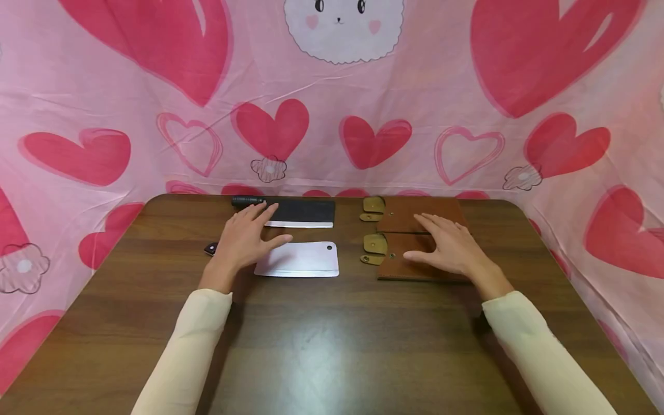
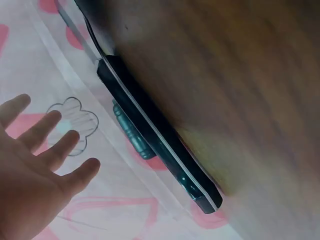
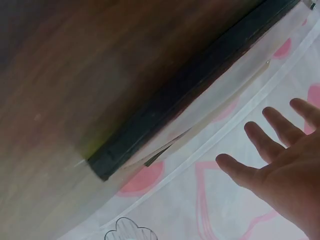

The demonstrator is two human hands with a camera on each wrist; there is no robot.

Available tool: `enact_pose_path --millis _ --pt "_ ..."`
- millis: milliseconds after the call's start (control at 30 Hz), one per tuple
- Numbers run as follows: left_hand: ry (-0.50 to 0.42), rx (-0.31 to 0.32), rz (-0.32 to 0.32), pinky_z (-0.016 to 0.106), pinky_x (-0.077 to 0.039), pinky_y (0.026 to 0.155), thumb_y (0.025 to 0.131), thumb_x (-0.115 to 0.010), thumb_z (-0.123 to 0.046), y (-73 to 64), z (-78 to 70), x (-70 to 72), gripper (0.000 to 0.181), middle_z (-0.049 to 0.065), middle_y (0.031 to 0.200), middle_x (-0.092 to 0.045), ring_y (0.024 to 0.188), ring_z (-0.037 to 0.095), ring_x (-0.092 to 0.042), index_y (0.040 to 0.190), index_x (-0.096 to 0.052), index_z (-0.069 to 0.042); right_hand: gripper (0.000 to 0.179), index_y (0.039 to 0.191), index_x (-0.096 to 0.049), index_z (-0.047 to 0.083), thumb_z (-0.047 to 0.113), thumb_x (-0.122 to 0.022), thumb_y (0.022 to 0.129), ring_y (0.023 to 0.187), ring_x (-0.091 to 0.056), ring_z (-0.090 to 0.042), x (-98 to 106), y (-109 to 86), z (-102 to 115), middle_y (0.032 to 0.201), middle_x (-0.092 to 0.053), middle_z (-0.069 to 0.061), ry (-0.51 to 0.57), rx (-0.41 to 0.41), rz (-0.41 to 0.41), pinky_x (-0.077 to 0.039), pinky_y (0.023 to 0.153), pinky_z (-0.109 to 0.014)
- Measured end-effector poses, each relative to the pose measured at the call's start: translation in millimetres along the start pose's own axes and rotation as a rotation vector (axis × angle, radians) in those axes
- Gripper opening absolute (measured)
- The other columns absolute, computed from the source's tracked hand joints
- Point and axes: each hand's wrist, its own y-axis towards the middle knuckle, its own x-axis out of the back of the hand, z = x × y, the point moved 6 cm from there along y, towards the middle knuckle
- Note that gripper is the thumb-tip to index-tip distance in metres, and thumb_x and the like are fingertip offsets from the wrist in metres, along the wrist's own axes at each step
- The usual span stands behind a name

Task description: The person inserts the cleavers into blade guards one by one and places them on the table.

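Note:
My left hand (image 1: 240,241) hovers with spread fingers over a silver cleaver (image 1: 301,262), hiding most of its handle in the head view. A dark-bladed cleaver (image 1: 306,212) with a bright edge lies behind it, blade also to the right. On the right, my right hand (image 1: 447,245), fingers extended, is held above two brown leather sheaths, the front one (image 1: 410,270) and the rear one (image 1: 415,207). Both sheaths have olive snap straps at their left ends. Neither hand holds anything. In the left wrist view, the silver cleaver's riveted black handle (image 2: 160,137) stands beside the hand.
The brown wooden table (image 1: 321,346) stretches toward me in front of the cleavers and sheaths. A pink cloth (image 1: 321,86) printed with hearts hangs right behind the table's back edge and along both sides.

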Motion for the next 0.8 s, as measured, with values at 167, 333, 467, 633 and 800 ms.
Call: enact_pose_path --millis 167,333,467,633,800 --pt "-0.046 0.042 0.019 0.067 -0.026 0.111 0.088 -0.061 -0.070 -1.4 7.8 1.5 0.089 0.020 0.153 -0.045 0.139 0.044 -0.038 0.155 -0.042 -0.014 0.103 0.156 -0.037 0.007 0.073 -0.067 0.082 0.142 -0.032 -0.048 1 -3.0 -4 0.157 -0.036 -0.022 0.014 0.012 0.016 -0.020 0.107 -0.075" --pt "-0.131 0.091 0.048 0.069 -0.030 0.107 0.089 -0.061 -0.069 -5.2 17.2 4.1 0.086 0.019 0.150 -0.048 0.136 0.044 -0.042 0.152 -0.047 -0.013 0.105 0.156 -0.038 0.007 0.073 -0.069 0.080 0.141 -0.034 -0.047 1 -5.4 -10 0.156 -0.037 -0.022 0.036 0.013 0.045 -0.023 0.105 -0.075" --pt "-0.210 0.119 0.064 0.070 -0.030 0.106 0.089 -0.063 -0.066 -9.2 23.3 6.3 0.081 0.018 0.149 -0.050 0.136 0.042 -0.042 0.148 -0.051 -0.011 0.107 0.156 -0.038 0.007 0.074 -0.070 0.079 0.141 -0.034 -0.047 -2 -7.1 -16 0.156 -0.037 -0.023 0.054 0.007 0.079 -0.027 0.105 -0.074" --pt "-0.285 0.138 0.083 0.066 -0.037 0.103 0.089 -0.069 -0.058 -14.1 33.2 9.5 0.072 0.017 0.139 -0.058 0.128 0.040 -0.050 0.140 -0.057 -0.009 0.108 0.155 -0.038 0.006 0.071 -0.074 0.078 0.140 -0.033 -0.049 -3 -9.2 -19 0.156 -0.036 -0.024 0.074 0.015 0.106 -0.027 0.103 -0.076" --pt "-0.370 0.164 0.113 0.064 -0.040 0.102 0.090 -0.074 -0.047 -21.1 46.7 12.0 0.065 0.021 0.138 -0.057 0.127 0.042 -0.051 0.139 -0.057 -0.008 0.110 0.155 -0.038 0.006 0.071 -0.076 0.075 0.140 -0.032 -0.049 -4 -12.0 -22 0.156 -0.035 -0.025 0.075 0.024 0.127 -0.026 0.101 -0.078"
